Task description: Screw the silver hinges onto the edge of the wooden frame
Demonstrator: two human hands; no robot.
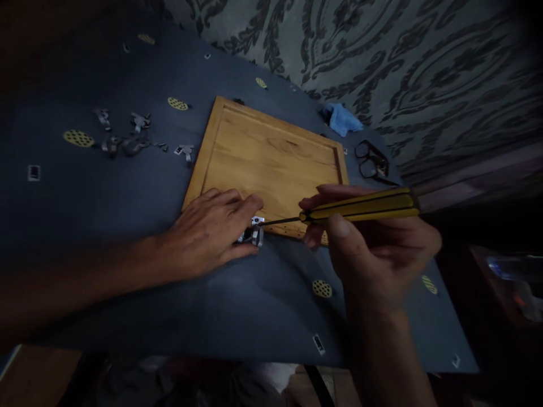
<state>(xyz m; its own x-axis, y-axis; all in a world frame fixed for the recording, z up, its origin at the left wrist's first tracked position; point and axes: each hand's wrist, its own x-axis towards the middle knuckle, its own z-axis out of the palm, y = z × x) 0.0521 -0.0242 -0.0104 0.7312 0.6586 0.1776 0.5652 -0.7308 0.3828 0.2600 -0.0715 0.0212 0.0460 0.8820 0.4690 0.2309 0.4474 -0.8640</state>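
Observation:
A wooden cabinet door (271, 152) with a raised frame lies flat on the dark table. At its near edge my left hand (212, 229) presses a metal hinge (257, 234) against the wood, thumb below it and fingers over the panel. My right hand (369, 243) is wrapped round the yellow and black handle of a screwdriver (360, 206). The screwdriver's thin shaft points left, and its tip reaches the hinge. Whether a screw sits under the tip is too small to tell. Several small holes show along the door's near edge, right of the hinge.
Several loose hinge parts (136, 141) lie left of the door, with a small metal plate (185, 151) close to its edge. Beyond the door's right side are a blue cloth (344, 120) and black-framed glasses (372, 160). A patterned wall (382, 62) borders the table (254, 316).

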